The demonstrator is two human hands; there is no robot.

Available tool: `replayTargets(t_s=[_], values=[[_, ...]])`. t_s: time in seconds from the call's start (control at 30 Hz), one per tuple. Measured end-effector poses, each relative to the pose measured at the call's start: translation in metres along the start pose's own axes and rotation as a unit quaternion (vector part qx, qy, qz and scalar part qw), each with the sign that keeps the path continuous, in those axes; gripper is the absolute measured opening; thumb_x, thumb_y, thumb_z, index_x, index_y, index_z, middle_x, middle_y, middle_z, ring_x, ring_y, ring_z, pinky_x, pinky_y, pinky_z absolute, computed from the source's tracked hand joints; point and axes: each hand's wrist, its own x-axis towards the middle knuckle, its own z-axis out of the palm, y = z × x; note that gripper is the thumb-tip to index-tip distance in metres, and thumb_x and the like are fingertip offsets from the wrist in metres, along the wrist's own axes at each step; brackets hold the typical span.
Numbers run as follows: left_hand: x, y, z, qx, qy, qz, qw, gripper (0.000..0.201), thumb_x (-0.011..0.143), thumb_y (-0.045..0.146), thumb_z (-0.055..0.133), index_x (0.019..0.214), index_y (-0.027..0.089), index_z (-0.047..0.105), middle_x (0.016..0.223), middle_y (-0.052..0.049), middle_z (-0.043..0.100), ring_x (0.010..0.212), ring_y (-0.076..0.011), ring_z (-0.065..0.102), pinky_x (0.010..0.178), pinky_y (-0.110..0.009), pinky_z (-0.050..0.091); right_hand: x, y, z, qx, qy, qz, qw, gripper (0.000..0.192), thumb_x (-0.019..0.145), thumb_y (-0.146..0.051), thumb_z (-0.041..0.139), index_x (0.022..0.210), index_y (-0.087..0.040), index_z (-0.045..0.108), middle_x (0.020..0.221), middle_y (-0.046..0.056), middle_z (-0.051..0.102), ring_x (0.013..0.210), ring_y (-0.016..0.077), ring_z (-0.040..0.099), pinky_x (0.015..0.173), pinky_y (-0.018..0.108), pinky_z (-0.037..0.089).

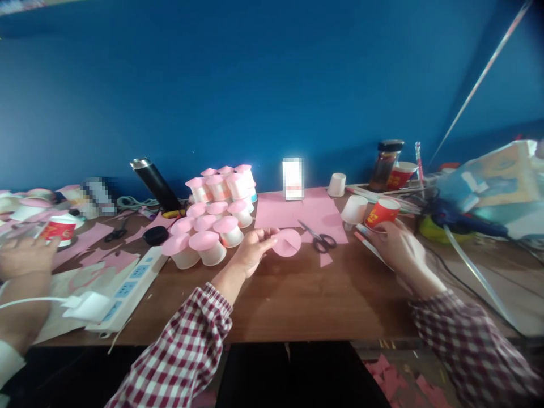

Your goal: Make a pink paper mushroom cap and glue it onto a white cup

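From the head camera, pinches a pink disc [288, 243] at its left edge between the thumb and fingers of the left hand [251, 252], over the surface [276, 300]. Reaches with the right hand [399, 249] to a red cup [378, 214], fingers at its lower side; cannot tell, through the blur, whether gripping or merely touching.

Could crease the paper by pinching too hard, or spread the dark line running out from its middle, perhaps a slit. Could tip the red cup through a low, loose hold, or knock the white cup [354, 209] just beside it by lifting carelessly. Could brush the capped cups [216, 208] with the left forearm, so near to them, and shed pink caps, by the look of it only resting on top. Could also snag the disc on the scissors [323, 242] lying close by.

Among containers: capped cups clustered left, apparently mouth down, insides hidden. Farther back, another white cup [338, 185], also upside down. To the right, a dark-lidded jar [385, 165] with brownish contents, and a second red cup [399, 178], contents not visible. Far left, a co-worker's hand [28, 258] near a third red cup [62, 229].
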Motion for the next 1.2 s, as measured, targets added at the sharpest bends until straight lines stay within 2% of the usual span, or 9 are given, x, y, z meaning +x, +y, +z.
replayTargets(t_s=[0.07, 0.13, 0.23, 0.33, 0.43, 0.57, 0.7, 1.0, 1.2], values=[[0.003, -0.002, 0.004, -0.001, -0.01, 0.01, 1.0, 0.034, 0.065, 0.026, 0.073, 0.095, 0.014, 0.065, 0.088, -0.004, 0.064, 0.074, -0.0104, 0.056, 0.065, -0.021, 0.043, -0.002, -0.021, -0.006, 0.095, 0.022, -0.014, 0.995, 0.033, 0.08, -0.049, 0.052, 0.088, -0.018, 0.062, 0.086, 0.01, 0.066, 0.077, 0.0247, 0.06, 0.063, 0.032, 0.042], [0.008, -0.003, 0.008, -0.011, -0.021, 0.019, 1.0, 0.034, 0.064, 0.027, 0.073, 0.095, 0.013, 0.066, 0.089, -0.005, 0.065, 0.077, -0.0119, 0.057, 0.069, -0.024, 0.044, -0.002, -0.05, -0.011, 0.239, -0.067, -0.041, 0.968, 0.032, 0.084, -0.046, 0.049, 0.086, -0.018, 0.062, 0.08, 0.007, 0.067, 0.071, 0.0207, 0.06, 0.062, 0.03, 0.042], [0.016, -0.002, 0.014, -0.025, -0.034, 0.029, 0.999, 0.034, 0.063, 0.027, 0.073, 0.094, 0.013, 0.066, 0.089, -0.005, 0.065, 0.081, -0.0137, 0.058, 0.074, -0.026, 0.045, 0.004, -0.091, -0.012, 0.395, -0.279, -0.045, 0.874, 0.04, 0.086, -0.049, 0.044, 0.072, -0.016, 0.062, 0.064, 0.004, 0.064, 0.058, 0.0159, 0.056, 0.053, 0.026, 0.04], [0.024, 0.002, 0.016, -0.016, -0.036, 0.027, 0.999, 0.035, 0.063, 0.025, 0.073, 0.095, 0.014, 0.065, 0.083, -0.002, 0.063, 0.074, -0.0108, 0.058, 0.069, -0.023, 0.045, 0.015, -0.114, -0.003, 0.473, -0.358, -0.026, 0.805, 0.036, 0.079, -0.047, 0.056, 0.061, -0.016, 0.057, 0.052, -0.001, 0.056, 0.048, 0.0107, 0.049, 0.046, 0.023, 0.035], [0.033, 0.005, 0.015, -0.041, -0.034, 0.023, 0.998, 0.042, 0.063, 0.023, 0.074, 0.102, 0.015, 0.061, 0.079, 0.0, 0.061, 0.071, -0.0103, 0.058, 0.067, -0.023, 0.046, 0.024, -0.117, 0.014, 0.517, -0.394, 0.011, 0.76, 0.03, 0.071, -0.043, 0.067, 0.064, -0.015, 0.057, 0.048, -0.004, 0.052, 0.039, 0.0068, 0.041, 0.038, 0.02, 0.028], [0.045, 0.002, 0.016, -0.119, -0.026, -0.001, 0.993, 0.048, 0.062, 0.023, 0.076, 0.107, 0.018, 0.057, 0.083, -0.001, 0.062, 0.072, -0.0125, 0.061, 0.065, -0.025, 0.049, 0.024, -0.114, 0.038, 0.543, -0.373, 0.043, 0.751, 0.031, 0.073, -0.045, 0.064, 0.068, -0.016, 0.055, 0.044, -0.008, 0.045, 0.033, 0.0051, 0.034, 0.033, 0.018, 0.02], [0.051, -0.011, 0.022, -0.112, -0.031, -0.042, 0.992, 0.032, 0.066, 0.028, 0.074, 0.093, 0.014, 0.064, 0.085, -0.006, 0.065, 0.073, -0.0117, 0.061, 0.06, -0.021, 0.048, 0.017, -0.113, 0.051, 0.559, -0.341, 0.086, 0.751, 0.032, 0.074, -0.047, 0.062, 0.069, -0.017, 0.053, 0.047, -0.008, 0.043, 0.035, 0.0042, 0.033, 0.034, 0.017, 0.017], [0.046, -0.026, 0.025, -0.12, -0.035, -0.053, 0.991, 0.026, 0.065, 0.03, 0.074, 0.084, 0.013, 0.069, 0.083, -0.006, 0.067, 0.076, -0.013, 0.061, 0.066, -0.025, 0.051, 0.014, -0.116, 0.05, 0.582, -0.31, 0.121, 0.742, 0.028, 0.072, -0.042, 0.067, 0.072, -0.017, 0.055, 0.051, -0.007, 0.045, 0.04, 0.0046, 0.037, 0.035, 0.016, 0.021], [0.043, -0.027, 0.033, -0.144, -0.005, -0.062, 0.988, 0.027, 0.064, 0.031, 0.075, 0.083, 0.012, 0.069, 0.074, -0.006, 0.067, 0.068, -0.0122, 0.062, 0.063, -0.024, 0.051, 0.013, -0.123, 0.043, 0.566, -0.287, 0.12, 0.763, 0.029, 0.071, -0.044, 0.067, 0.074, -0.018, 0.055, 0.045, -0.008, 0.042, 0.037, 0.0053, 0.034, 0.034, 0.018, 0.021]])
